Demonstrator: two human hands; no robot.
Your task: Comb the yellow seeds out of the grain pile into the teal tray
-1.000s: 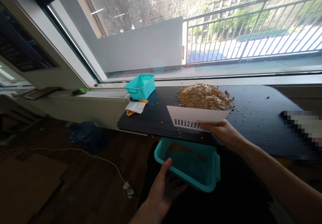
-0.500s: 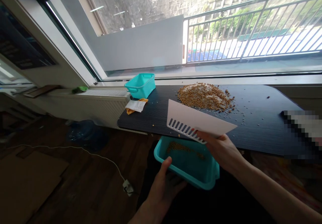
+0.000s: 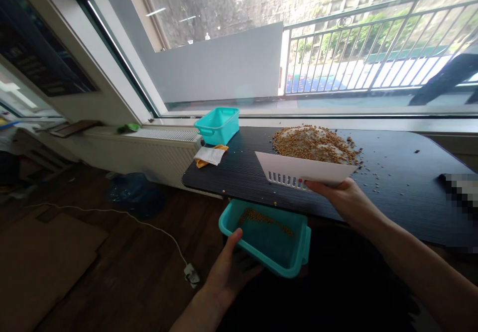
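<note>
My left hand (image 3: 227,267) grips the near left corner of a teal plastic bin (image 3: 267,235), holding it just below the front edge of the dark table (image 3: 403,182). A thin line of brown grains lies inside the bin. My right hand (image 3: 339,195) holds a white slotted plastic sieve tray (image 3: 304,170) above the table edge, roughly level, just in front of a heap of brown and white grains (image 3: 313,144). Loose grains lie scattered to the right of the heap.
A second teal bin (image 3: 217,124) stands at the table's far left corner beside a white packet and an orange cloth (image 3: 209,155). A white radiator (image 3: 157,150) runs under the window. A white cable and plug (image 3: 190,275) lie on the wooden floor.
The white tray was tilted down over the bin half a second ago; it is now raised and level near the heap. The bin has shifted slightly left.
</note>
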